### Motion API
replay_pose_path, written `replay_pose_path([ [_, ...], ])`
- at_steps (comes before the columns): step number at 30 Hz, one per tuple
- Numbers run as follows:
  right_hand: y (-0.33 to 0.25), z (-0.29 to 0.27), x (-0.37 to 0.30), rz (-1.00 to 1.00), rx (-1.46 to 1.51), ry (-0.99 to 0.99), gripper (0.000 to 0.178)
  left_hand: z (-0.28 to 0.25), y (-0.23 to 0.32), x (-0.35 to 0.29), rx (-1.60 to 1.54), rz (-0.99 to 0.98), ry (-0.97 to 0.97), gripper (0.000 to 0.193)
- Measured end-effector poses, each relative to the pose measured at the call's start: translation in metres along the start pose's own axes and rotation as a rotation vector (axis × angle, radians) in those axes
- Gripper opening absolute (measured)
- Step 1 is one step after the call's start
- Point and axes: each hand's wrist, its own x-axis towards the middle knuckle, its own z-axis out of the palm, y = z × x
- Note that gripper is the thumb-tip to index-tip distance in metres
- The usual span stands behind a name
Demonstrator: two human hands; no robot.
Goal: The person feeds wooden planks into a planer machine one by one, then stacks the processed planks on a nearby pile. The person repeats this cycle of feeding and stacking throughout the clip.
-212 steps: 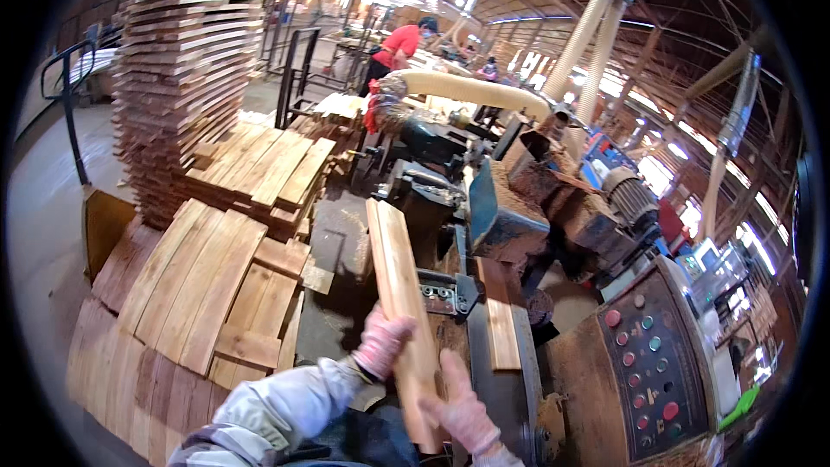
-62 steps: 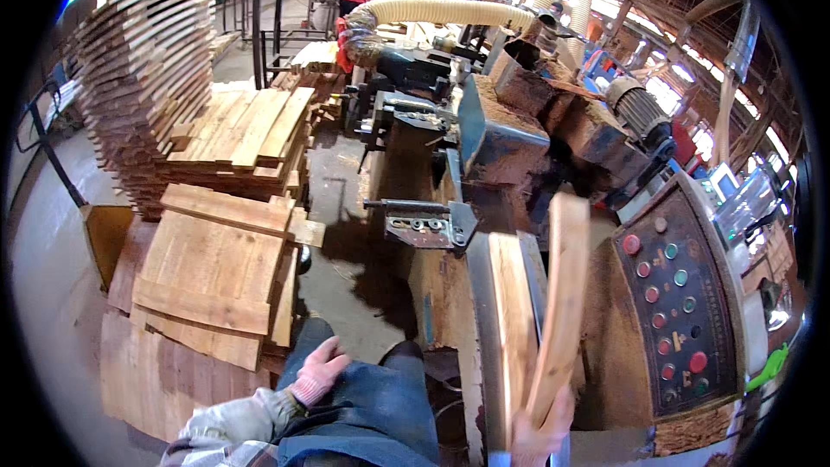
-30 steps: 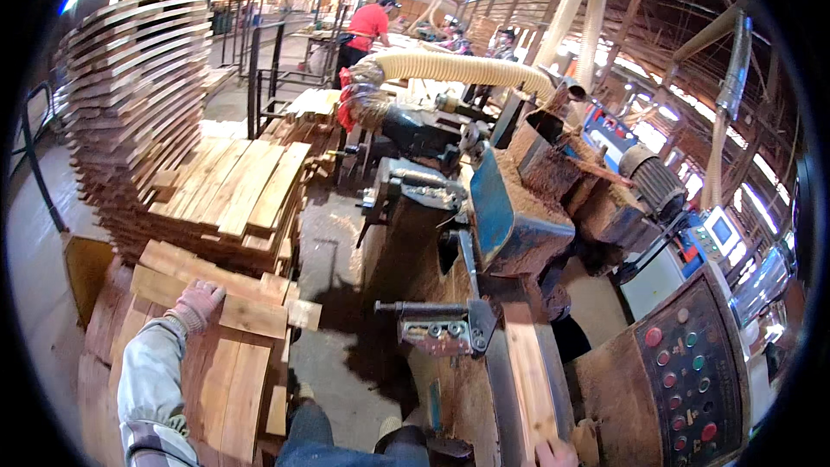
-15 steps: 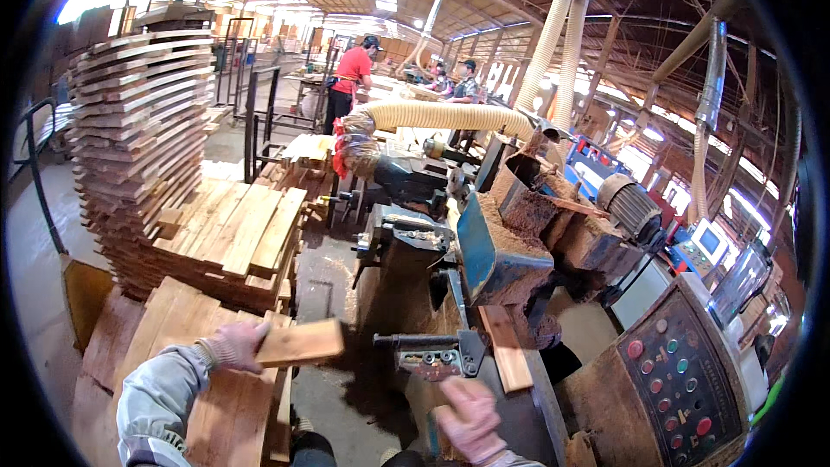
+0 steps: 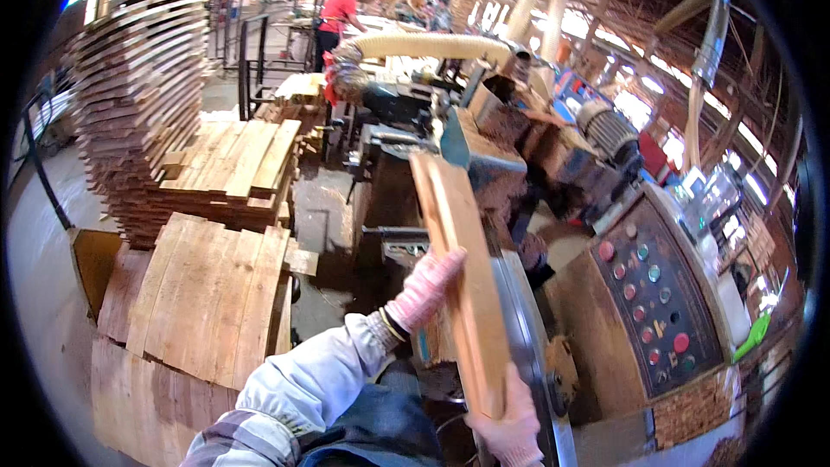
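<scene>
A long wooden board (image 5: 458, 268) stands on edge over the woodworking machine (image 5: 484, 164), running from near the person's lap up toward the machine's infeed. The left hand (image 5: 425, 287) (in a pink knit glove) presses flat against the board's left face, fingers together; the right hand (image 5: 510, 419) grips its near end. A control panel (image 5: 659, 294) with coloured buttons sits just right. Stacked boards (image 5: 207, 294) lie well left.

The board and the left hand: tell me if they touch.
Touching. The head view shows the gloved left hand pressed flat against the board's side, while the right hand grips its near end.
</scene>
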Motion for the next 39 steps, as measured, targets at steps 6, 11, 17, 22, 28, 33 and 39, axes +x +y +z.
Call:
replay_pose_path([
  [6,0.092,-0.016,-0.141,0.721,-0.585,-0.137,0.115,-0.035,-0.069,-0.086,0.104,-0.435,0.027,0.090],
  [11,0.122,0.023,-0.080,0.411,-0.405,0.414,0.107,-0.184,-0.059,-0.222,0.582,-0.395,0.454,0.057],
  [17,0.111,0.072,0.128,0.113,-0.030,0.598,0.108,-0.296,-0.016,-0.341,0.636,-0.379,0.964,0.047],
  [22,0.075,0.092,0.242,-0.014,-0.062,0.504,0.102,-0.225,-0.027,-0.311,0.475,-0.270,0.635,0.057],
  [28,0.102,0.058,0.088,-0.067,-0.204,0.358,0.096,-0.146,-0.030,-0.250,0.304,-0.517,0.465,0.054],
  [33,0.096,-0.027,-0.078,0.099,-0.323,0.134,0.078,-0.188,-0.055,-0.246,0.245,-0.514,0.573,0.053],
  [39,0.108,-0.023,-0.061,-0.066,-0.349,0.164,0.047,-0.200,-0.040,-0.146,0.208,-0.487,0.456,0.061],
])
